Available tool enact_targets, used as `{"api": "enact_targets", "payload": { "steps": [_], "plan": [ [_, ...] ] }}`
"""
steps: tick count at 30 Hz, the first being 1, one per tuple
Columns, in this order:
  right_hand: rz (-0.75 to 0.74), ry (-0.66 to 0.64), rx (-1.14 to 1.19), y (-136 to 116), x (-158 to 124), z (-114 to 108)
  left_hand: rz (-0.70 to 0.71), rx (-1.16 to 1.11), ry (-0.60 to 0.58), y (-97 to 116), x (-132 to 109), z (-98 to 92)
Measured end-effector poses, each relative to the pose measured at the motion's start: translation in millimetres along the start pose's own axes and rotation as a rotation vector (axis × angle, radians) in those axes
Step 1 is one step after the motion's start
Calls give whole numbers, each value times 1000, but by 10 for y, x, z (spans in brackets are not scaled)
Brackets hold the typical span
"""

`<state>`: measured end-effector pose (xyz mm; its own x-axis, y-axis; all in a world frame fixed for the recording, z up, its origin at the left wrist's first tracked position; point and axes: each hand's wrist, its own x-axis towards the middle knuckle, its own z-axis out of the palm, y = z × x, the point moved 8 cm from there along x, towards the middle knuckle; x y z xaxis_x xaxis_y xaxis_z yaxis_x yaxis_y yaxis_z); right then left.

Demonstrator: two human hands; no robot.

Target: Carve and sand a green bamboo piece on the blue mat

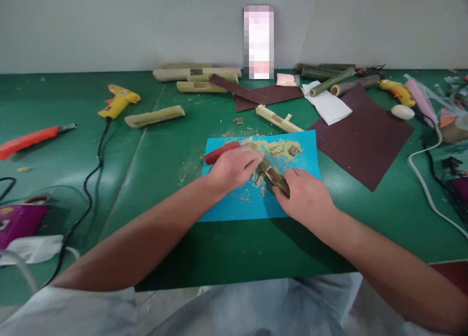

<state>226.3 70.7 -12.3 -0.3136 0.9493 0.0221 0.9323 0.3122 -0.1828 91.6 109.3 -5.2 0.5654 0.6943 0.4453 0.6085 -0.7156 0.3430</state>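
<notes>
Between my hands, a short green bamboo piece [273,174] with a cut-out opening tilts over a blue sheet [226,209]. My right hand [309,194] is closed around its near end. My left hand [236,168] has its fingers closed at the far end; the fingertips are partly hidden. Just behind my left hand, a red-handled cutter [221,152] lies on the sheet. A heap of pale bamboo shavings [278,148] covers the sheet's far part, with loose chips under the bamboo.
Beyond the sheet lie a cut bamboo strip [278,119], brown sandpaper [365,136] and a white paper [327,103]. On the left are a bamboo half [155,116], a yellow glue gun [119,102] with its cord, and an orange cutter [31,141]. A phone [259,42] leans on the wall.
</notes>
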Motion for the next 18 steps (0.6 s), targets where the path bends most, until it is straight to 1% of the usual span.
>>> {"api": "enact_targets", "payload": {
  "steps": [1, 4, 5, 7, 9, 11, 14, 17, 18],
  "plan": [
    [6, -2, 0, 3, 5, 0, -7, -1, 4, -2, 1, -5],
    [19, -6, 10, 10, 23, -3, 39, -22, -48, 35, 0, 40],
    [26, -9, 16, 16, 27, -2, 30, -24, -39, 20, 0, 34],
    [39, -20, 28, 30, 30, 3, -23, -23, 24, -48, 2, -17],
    [40, -23, 34, 35, 25, 1, -43, -29, 40, -89, 0, -34],
    [33, -20, 33, 32, 17, -6, -11, -33, 14, -79, 0, -20],
    [37, -32, 29, 33, 13, -5, 23, 22, 19, -50, 6, -38],
    [41, -40, 32, 31, 15, -3, 86, 61, -22, 25, 15, -19],
    [42, -39, 33, 31, 16, -5, 88, 62, -21, 37, 19, -26]
  ]
}}
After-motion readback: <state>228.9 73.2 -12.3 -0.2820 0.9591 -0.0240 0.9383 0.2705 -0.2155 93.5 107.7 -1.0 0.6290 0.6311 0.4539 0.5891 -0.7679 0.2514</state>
